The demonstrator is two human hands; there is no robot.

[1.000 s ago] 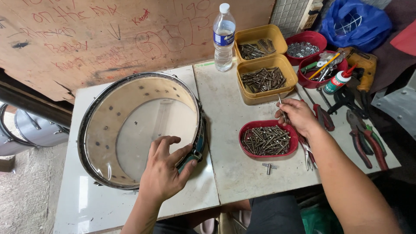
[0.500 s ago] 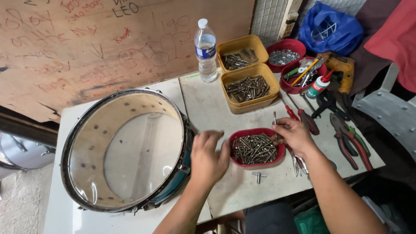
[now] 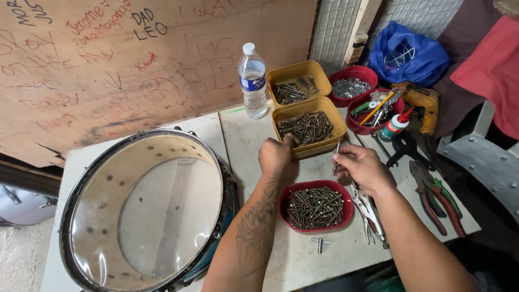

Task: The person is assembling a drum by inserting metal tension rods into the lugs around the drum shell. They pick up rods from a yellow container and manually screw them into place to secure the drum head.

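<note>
My left hand (image 3: 275, 156) reaches to the near rim of a yellow tub of long screws (image 3: 309, 127), fingertips at its edge; whether it holds a screw is hidden. My right hand (image 3: 361, 166) is closed around a thin metal rod (image 3: 337, 154) held upright, just right of the tub. Below both hands sits a red bowl of dark screws (image 3: 316, 206). A snare drum shell (image 3: 145, 208) with a clear head lies at the left of the table, untouched.
A water bottle (image 3: 252, 81) stands behind the tubs, beside a second yellow tub (image 3: 297, 85). Red bowls (image 3: 352, 86) of washers and tools, a glue bottle (image 3: 393, 126), pliers (image 3: 432, 194), a drum key (image 3: 319, 244) and a yellow drill (image 3: 419, 100) crowd the right side.
My left hand left the drum rim and moved right and forward to the yellow tub. My right hand stayed near the red bowl, still holding the rod. The camera view shifted.
</note>
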